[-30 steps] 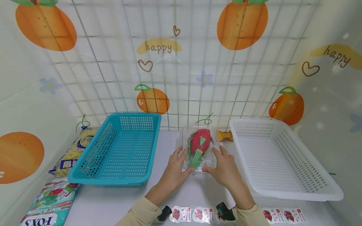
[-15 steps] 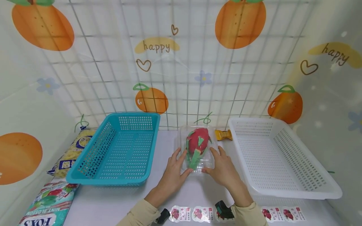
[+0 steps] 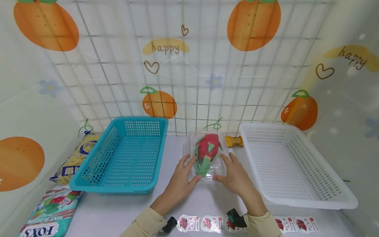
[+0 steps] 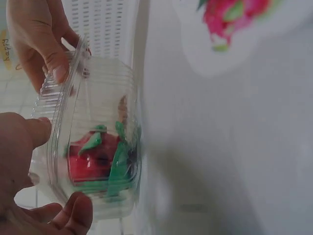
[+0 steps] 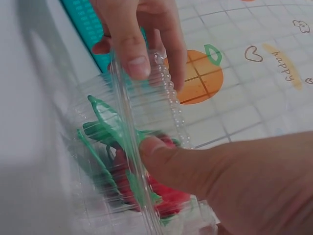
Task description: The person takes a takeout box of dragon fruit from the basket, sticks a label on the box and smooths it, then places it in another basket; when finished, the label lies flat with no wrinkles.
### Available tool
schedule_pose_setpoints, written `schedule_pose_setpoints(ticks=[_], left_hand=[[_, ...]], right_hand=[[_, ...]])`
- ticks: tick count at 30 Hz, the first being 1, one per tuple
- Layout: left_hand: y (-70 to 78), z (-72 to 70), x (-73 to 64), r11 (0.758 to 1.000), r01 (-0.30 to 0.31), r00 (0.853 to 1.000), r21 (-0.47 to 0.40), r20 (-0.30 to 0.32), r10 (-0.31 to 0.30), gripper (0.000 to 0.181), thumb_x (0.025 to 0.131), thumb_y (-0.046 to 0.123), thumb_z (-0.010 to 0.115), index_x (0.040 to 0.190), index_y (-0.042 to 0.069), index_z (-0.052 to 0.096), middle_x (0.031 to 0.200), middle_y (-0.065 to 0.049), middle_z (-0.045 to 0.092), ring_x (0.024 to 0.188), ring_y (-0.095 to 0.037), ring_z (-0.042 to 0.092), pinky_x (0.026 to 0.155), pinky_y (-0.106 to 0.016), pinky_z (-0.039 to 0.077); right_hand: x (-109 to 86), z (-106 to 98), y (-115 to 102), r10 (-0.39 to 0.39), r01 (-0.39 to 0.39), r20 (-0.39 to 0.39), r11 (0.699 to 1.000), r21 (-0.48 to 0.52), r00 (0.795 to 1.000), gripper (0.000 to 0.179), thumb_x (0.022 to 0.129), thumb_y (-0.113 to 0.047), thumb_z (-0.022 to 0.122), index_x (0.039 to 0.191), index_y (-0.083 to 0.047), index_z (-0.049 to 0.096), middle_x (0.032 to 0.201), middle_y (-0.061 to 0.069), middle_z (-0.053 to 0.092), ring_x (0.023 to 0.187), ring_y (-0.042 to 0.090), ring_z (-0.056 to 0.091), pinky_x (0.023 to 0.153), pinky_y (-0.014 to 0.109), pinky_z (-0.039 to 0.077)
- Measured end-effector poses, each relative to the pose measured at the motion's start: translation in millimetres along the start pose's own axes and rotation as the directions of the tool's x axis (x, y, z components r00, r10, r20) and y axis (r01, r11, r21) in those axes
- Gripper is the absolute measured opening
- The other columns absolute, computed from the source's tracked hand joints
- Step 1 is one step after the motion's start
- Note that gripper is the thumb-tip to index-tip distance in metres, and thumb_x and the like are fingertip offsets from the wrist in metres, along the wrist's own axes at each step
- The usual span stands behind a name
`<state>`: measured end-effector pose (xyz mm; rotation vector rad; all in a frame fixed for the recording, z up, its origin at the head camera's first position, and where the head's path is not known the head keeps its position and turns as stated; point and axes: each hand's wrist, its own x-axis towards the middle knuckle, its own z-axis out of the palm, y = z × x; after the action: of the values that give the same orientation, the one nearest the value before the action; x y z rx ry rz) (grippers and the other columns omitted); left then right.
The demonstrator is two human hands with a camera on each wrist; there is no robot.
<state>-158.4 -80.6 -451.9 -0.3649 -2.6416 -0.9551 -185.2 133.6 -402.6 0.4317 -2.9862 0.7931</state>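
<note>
A clear plastic clamshell box [image 3: 218,169] stands on the white table, its lid down. Inside lies a red dragon fruit [image 3: 208,147] with green scales, which looks like a model. My left hand [image 3: 180,179] grips the box's near left corner, thumb at the front rim and fingers along the side. Mirroring it, my right hand [image 3: 237,176] holds the near right corner. In the left wrist view the box [image 4: 110,78] shows from its front, both thumbs at the ridged rim. The right wrist view shows my right thumb [image 5: 164,159] pressed on that rim.
A teal basket [image 3: 118,189] stands to the left, a white basket [image 3: 311,204] to the right. Behind the box is a yellow-wrapped candy [image 3: 234,141]. Dragon-fruit stickers [image 3: 212,224] line the front. A pasta bag [image 3: 74,161] and a FOX'S candy bag [image 3: 50,212] lie far left.
</note>
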Motion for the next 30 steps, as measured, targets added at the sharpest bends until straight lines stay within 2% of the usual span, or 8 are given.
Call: schedule_pose_setpoints(ticks=[3,7,10,14,19,25,27,30], left_hand=[[-2.5,-2.6,-1.8,1.000,0.009,1.000,0.009,0.009,-0.009,0.075,0.093,0.031,0.076,0.156,0.011,0.041,0.157,-0.019,0.038,0.141,-0.037,0.048,0.109,-0.053,0.047],[-5.2,-7.8,-5.4,0.998,0.067,0.997,-0.019,0.046,-0.066,0.080,0.094,0.032,0.074,0.159,0.012,0.033,0.158,-0.015,0.037,0.128,-0.031,0.060,0.103,-0.048,0.053],[-7.9,-11.0,-9.8,0.996,0.087,0.994,-0.036,0.072,-0.084,0.081,0.095,0.031,0.073,0.161,0.012,0.030,0.159,-0.016,0.036,0.122,-0.029,0.063,0.100,-0.046,0.055],[-12.9,-15.2,-18.8,0.995,0.096,0.991,-0.028,0.101,-0.093,0.080,0.095,0.031,0.073,0.160,0.011,0.031,0.158,-0.017,0.038,0.134,-0.033,0.055,0.106,-0.051,0.051],[-19.2,-22.3,-30.2,0.989,0.145,0.980,-0.022,0.139,-0.141,0.075,0.096,0.033,0.072,0.158,0.012,0.035,0.152,-0.015,0.044,0.126,-0.028,0.058,0.101,-0.050,0.053],[-29.3,-35.7,-42.3,0.995,0.099,0.977,-0.004,0.190,-0.096,0.050,0.095,0.029,0.073,0.137,0.007,0.058,0.125,-0.009,0.059,0.108,-0.022,0.061,0.092,-0.042,0.054],[-33.2,-41.6,-45.8,0.997,0.078,0.967,-0.008,0.242,-0.074,0.040,0.095,0.029,0.073,0.127,0.008,0.062,0.117,-0.006,0.061,0.107,-0.021,0.062,0.091,-0.039,0.054],[-39.1,-50.3,-49.9,0.998,0.061,0.942,-0.016,0.332,-0.052,0.030,0.095,0.029,0.073,0.116,0.010,0.065,0.108,0.000,0.060,0.103,-0.018,0.061,0.089,-0.034,0.053]], right_hand=[[-0.1,-0.4,0.3,0.005,-0.006,0.017,1.000,0.007,1.000,0.084,0.084,-0.028,0.084,0.152,-0.002,0.043,0.158,0.037,0.031,0.134,0.061,0.044,0.103,0.069,0.044],[-0.4,-2.5,2.1,0.010,-0.011,0.032,1.000,0.011,0.999,0.085,0.085,-0.029,0.084,0.154,-0.003,0.041,0.159,0.036,0.029,0.135,0.061,0.042,0.104,0.069,0.043],[-0.4,-4.3,3.7,0.013,-0.013,0.043,1.000,0.004,0.999,0.085,0.085,-0.030,0.083,0.154,-0.004,0.041,0.159,0.035,0.029,0.137,0.060,0.041,0.104,0.069,0.044],[0.3,-5.3,5.1,0.007,-0.007,0.054,1.000,-0.002,0.999,0.085,0.085,-0.030,0.083,0.155,-0.004,0.041,0.159,0.035,0.030,0.137,0.061,0.040,0.103,0.069,0.044],[-0.5,-8.8,3.6,-0.021,0.021,0.015,1.000,-0.004,1.000,0.082,0.085,-0.031,0.083,0.153,-0.005,0.044,0.158,0.033,0.033,0.135,0.061,0.041,0.102,0.068,0.045],[-5.8,-17.4,-6.2,-0.111,0.115,-0.119,0.993,0.030,0.987,0.072,0.084,-0.025,0.085,0.146,-0.004,0.054,0.152,0.028,0.045,0.133,0.055,0.044,0.104,0.064,0.045],[-8.6,-19.9,-11.2,-0.133,0.141,-0.145,0.989,0.050,0.980,0.067,0.084,-0.024,0.085,0.143,-0.006,0.058,0.148,0.023,0.052,0.132,0.050,0.047,0.104,0.062,0.046],[-13.1,-22.1,-19.4,-0.172,0.186,-0.154,0.979,0.085,0.973,0.059,0.084,-0.022,0.085,0.138,-0.012,0.064,0.136,0.013,0.063,0.122,0.040,0.058,0.100,0.055,0.051]])
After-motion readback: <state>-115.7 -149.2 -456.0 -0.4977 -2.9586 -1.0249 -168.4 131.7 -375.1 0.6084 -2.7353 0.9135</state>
